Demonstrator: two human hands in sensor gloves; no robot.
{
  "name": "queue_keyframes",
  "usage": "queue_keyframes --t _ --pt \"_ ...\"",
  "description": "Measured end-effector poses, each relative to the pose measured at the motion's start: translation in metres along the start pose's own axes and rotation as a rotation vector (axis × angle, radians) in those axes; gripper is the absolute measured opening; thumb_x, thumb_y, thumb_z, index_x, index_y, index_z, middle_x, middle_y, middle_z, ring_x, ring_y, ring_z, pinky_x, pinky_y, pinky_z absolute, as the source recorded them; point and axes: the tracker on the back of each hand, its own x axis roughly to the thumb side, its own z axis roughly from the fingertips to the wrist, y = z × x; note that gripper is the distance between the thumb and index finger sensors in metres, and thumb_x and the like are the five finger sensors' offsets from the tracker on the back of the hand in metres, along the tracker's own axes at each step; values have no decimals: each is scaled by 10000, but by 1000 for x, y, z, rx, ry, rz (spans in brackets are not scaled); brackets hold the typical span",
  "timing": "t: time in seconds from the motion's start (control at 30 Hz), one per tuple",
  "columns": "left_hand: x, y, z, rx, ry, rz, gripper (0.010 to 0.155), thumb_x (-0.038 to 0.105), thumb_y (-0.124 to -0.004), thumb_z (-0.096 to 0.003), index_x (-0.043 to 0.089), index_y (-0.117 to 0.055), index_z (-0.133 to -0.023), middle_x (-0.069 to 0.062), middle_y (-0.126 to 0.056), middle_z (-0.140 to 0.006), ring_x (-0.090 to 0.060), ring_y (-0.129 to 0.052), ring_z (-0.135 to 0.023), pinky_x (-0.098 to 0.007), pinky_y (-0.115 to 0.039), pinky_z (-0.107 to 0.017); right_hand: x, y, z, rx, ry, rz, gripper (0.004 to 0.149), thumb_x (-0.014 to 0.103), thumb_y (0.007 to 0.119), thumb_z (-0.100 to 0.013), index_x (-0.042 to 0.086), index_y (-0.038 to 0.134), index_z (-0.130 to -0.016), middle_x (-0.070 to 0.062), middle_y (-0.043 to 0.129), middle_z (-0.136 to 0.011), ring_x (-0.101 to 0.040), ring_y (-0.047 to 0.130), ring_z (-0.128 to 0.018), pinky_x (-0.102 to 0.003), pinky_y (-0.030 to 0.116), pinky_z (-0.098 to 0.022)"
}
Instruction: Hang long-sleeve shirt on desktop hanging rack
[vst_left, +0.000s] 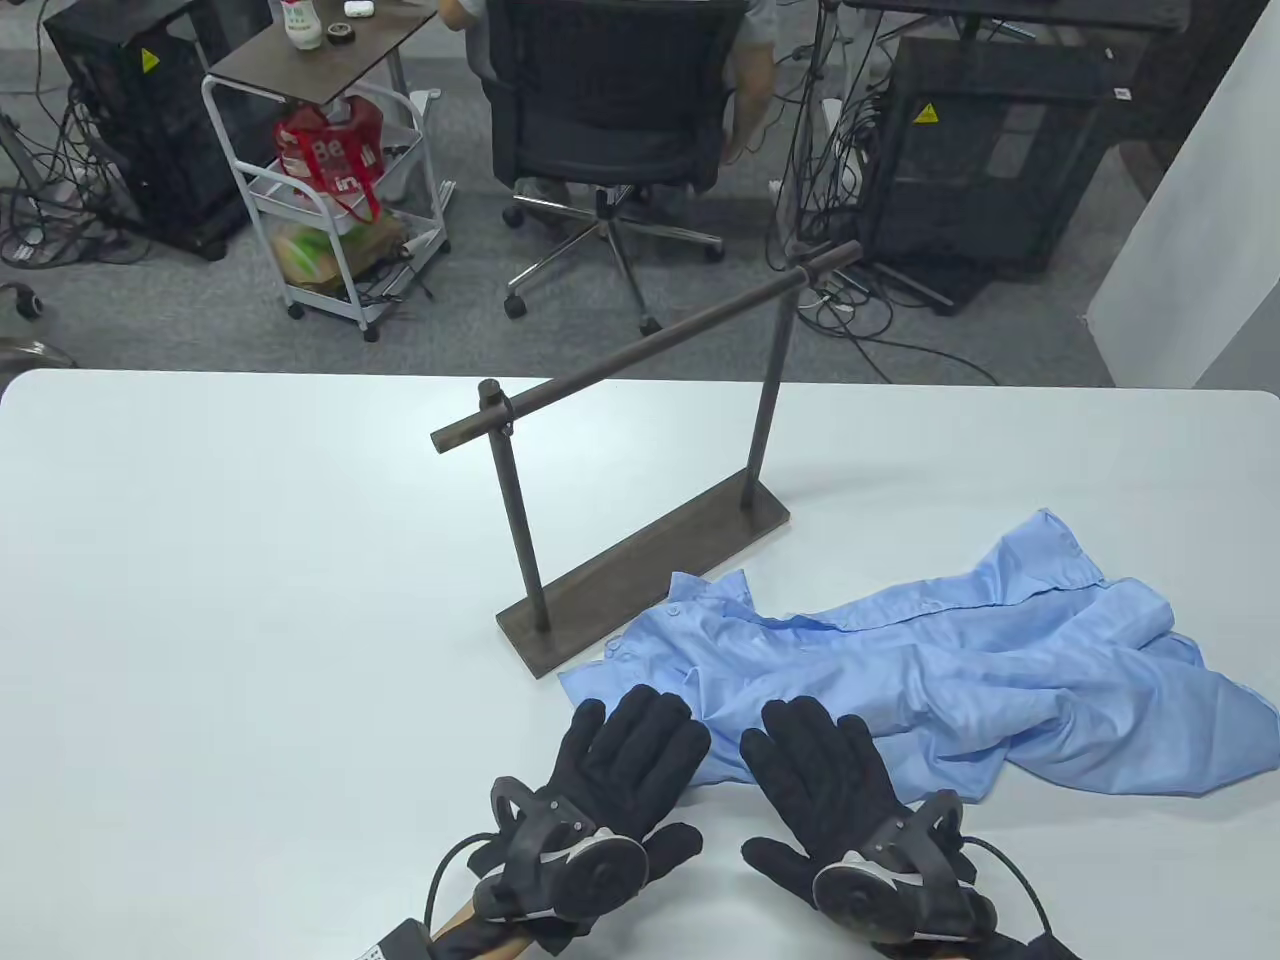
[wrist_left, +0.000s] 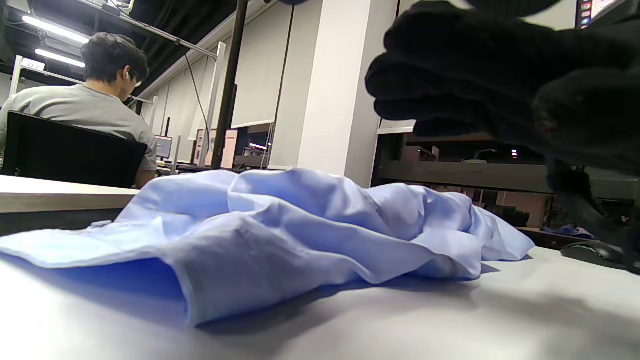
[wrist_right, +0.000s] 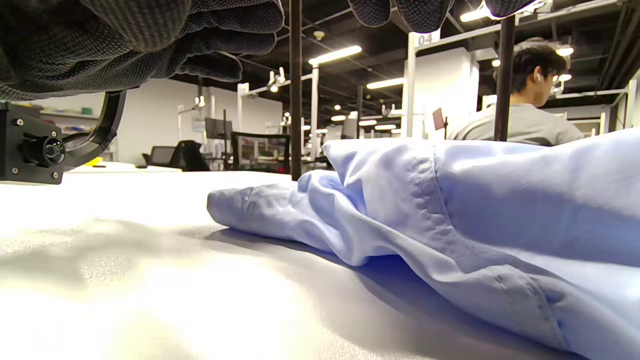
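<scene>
A light blue long-sleeve shirt (vst_left: 930, 660) lies crumpled on the white table (vst_left: 220, 600), in front of and to the right of a dark metal hanging rack (vst_left: 640, 500) with a bare crossbar. My left hand (vst_left: 630, 745) lies flat with fingers spread, fingertips at the shirt's near left edge. My right hand (vst_left: 815, 770) lies flat beside it, fingers over the shirt's near edge. Neither hand grips anything. The shirt fills the left wrist view (wrist_left: 280, 230) and the right wrist view (wrist_right: 450, 210).
The rack's flat base (vst_left: 640, 590) stands diagonally mid-table, touching the shirt. Beyond the table's far edge are an office chair (vst_left: 610, 110) with a seated person, a white cart (vst_left: 330, 200) and computer towers.
</scene>
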Motion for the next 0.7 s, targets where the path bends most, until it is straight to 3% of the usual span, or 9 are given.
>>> queue_keyframes --t 0.37,0.53,0.7 --pt "1 -2 -1 -22 -15 -6 865 639 -624 -402 283 -295 -1118 -10 -308 -1204 -294 -341 -1149 -657 -407 -795 -12 -10 0 -4 32 25 895 587 683 -491 175 205 -1126 -248 240 -1210 -544 310 -1097 -745 367 -716" --pt "2 0 0 -5 -9 -15 865 639 -625 -401 285 -295 -1118 -11 -309 -1204 -296 -342 -1148 -657 -408 -795 -26 -44 0 -88 3 37 922 596 727 -474 189 231 -1135 -239 247 -1221 -539 314 -1109 -749 368 -730" --pt "-2 7 1 29 2 -12 864 635 -627 -402 283 -295 -1118 -9 -309 -1204 -295 -344 -1149 -657 -408 -795 -49 -70 -19 -8 -22 103 980 628 748 -453 196 196 -1138 -242 203 -1223 -546 308 -1113 -751 374 -734"
